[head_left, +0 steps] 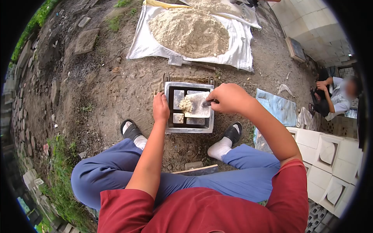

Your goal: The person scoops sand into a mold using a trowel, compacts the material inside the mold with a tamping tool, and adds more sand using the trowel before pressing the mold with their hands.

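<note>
From where I stand, the square metal mould (190,131) sits on the bare dirt between the person's feet, with one black sandal (132,131) to its left and the other (233,134) to its right. The right hand (229,99) is closed around the dark handle of a trowel (201,110), coming in from the right side of the mould. The trowel's broad, pale blade lies over the right part of the mould, covering some of the blocks inside. A small heap of sandy mix (186,103) sits at the blade's left edge, partly over the flat metal blocks (178,95), which have dark gaps between them. The left hand (160,107) grips nothing; its fingers are straight and held side by side, laid against the mould's left rim. Beyond the mould, a big pile of sand (190,33) is spread on a white sheet (136,48), and a flat-bladed tool (175,61) lies along the sheet's near edge. Over to the right there is a crumpled blue sheet (276,105) on the ground, then a row of white blocks (309,139) with recessed faces. Another person (341,95) sits farther off on that side, well apart from the mould.
</note>
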`<state>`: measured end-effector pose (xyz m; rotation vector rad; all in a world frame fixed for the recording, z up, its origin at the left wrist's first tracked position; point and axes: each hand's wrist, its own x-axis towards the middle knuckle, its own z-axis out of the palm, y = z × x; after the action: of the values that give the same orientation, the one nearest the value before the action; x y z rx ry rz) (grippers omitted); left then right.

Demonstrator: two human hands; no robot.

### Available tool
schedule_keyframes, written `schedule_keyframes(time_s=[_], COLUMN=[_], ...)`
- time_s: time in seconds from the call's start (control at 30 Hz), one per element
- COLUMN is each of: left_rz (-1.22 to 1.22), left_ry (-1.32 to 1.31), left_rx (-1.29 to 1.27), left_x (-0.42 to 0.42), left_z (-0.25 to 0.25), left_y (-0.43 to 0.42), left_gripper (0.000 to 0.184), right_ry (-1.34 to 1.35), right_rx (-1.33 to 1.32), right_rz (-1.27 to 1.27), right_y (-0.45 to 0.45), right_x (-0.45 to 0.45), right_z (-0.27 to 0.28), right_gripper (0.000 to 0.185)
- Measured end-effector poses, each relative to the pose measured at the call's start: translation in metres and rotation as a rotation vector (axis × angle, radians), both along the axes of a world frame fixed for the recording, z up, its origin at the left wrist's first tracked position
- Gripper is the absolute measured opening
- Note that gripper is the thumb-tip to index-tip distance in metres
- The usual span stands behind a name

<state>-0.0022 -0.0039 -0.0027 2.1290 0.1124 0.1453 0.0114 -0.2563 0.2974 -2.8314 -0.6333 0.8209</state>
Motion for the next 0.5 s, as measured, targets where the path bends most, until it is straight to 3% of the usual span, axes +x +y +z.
schedule_keyframes(time_s=[0.5], left_rz=[-0.025], left_ry=[0.043], left_rx=[-0.037], left_x=[0.001], left_z=[0.004], left_y=[0.002], left_gripper=[0.040], right_ry=[0.060], right_rx=[-0.038], right_rz=[-0.022], right_y=[0.007], right_x=[-0.003], right_z=[0.013], right_gripper=[0.032])
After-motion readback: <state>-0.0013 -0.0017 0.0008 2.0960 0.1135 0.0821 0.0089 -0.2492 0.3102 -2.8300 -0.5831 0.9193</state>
